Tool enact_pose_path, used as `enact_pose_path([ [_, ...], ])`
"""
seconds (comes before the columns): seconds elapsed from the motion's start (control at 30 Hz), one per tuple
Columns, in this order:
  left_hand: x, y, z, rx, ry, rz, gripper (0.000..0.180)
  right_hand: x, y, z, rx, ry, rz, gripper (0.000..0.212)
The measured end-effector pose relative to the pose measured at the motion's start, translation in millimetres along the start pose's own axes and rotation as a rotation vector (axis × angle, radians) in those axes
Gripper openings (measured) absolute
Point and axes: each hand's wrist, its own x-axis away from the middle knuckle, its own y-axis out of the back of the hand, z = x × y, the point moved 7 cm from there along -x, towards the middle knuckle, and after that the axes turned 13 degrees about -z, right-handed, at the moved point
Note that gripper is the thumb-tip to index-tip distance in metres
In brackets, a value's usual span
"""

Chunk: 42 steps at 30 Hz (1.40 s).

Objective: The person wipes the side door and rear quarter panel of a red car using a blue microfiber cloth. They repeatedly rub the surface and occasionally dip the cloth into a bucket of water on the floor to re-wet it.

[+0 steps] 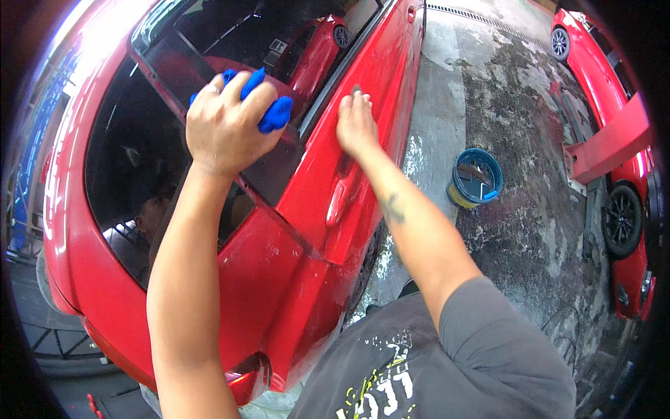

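Note:
A red car (279,300) with dark side windows fills the left half of the view. Bunched in my left hand (230,126) is a bright blue cloth (276,115), the fingers closed around it, in front of the rear side window (139,150). My right hand (357,124) is at the red door panel (373,73), above the door handle (336,202), with its fingers curled. A small dark bit shows at those fingertips, too little of it to name. My palm hides the rest.
On the wet, stained floor to my right stands a blue bucket (457,190) holding tools, one with a blue end. Beyond it are a red lift arm or post (614,143) and another red car (631,276). A drain grate (481,19) crosses the far floor.

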Motion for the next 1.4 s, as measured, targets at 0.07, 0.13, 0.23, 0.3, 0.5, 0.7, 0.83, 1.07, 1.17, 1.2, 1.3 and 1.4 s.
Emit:
enact_pose_path([
  [0.07, 5.2, 1.8, -0.6, -0.025, 0.010, -0.006, 0.030, -6.3, -5.7, -4.5, -0.032, -0.124, 0.044, 0.073],
  [0.13, 17.4, 4.1, 4.1, -0.026, 0.011, 0.043, 0.029, 69.7, -18.9, 13.0, -0.124, -0.031, 0.083, 0.074],
  [0.23, 15.8, 2.0, 3.3, -0.036, 0.009, 0.074, 0.028, 101.5, -7.0, 18.8, -0.014, 0.011, 0.136, 0.076],
  [0.3, 14.1, -2.8, 0.6, -0.007, 0.016, 0.103, 0.028, 21.1, -21.4, -14.4, 0.020, -0.158, 0.032, 0.074],
  [0.5, 7.3, -1.4, 3.3, -0.033, 0.066, 0.176, 0.028, -94.1, 37.1, -129.9, -0.393, -0.426, -0.081, 0.070],
  [0.7, 24.4, -22.1, -38.4, 0.122, 0.183, 0.399, 0.029, 24.2, 89.7, -265.3, -0.201, -0.489, -0.041, 0.064],
  [0.83, 96.0, 3.9, -112.6, 0.267, 0.055, 0.438, 0.018, 95.1, 121.1, -293.9, -0.074, -0.427, 0.057, 0.060],
  [1.07, 119.1, -19.9, -130.8, 0.297, 0.078, 0.449, 0.036, 196.2, 111.6, -102.6, -0.011, 0.232, 0.127, 0.055],
  [1.17, 96.2, -40.1, -130.0, 0.266, 0.116, 0.546, 0.032, 249.9, 90.3, -53.8, -0.050, 0.414, 0.248, 0.057],
  [1.2, 94.7, -33.1, -128.0, 0.280, 0.092, 0.535, 0.031, 271.1, 83.5, -48.2, -0.071, 0.462, 0.297, 0.058],
  [1.3, 93.6, -5.8, -92.0, 0.179, -0.004, 0.387, 0.032, 321.9, 75.5, -66.2, 0.010, 0.666, 0.382, 0.064],
  [1.4, 92.0, 2.9, -83.7, 0.139, -0.033, 0.318, 0.031, 329.4, 72.3, -69.3, 0.033, 0.811, 0.410, 0.068],
])
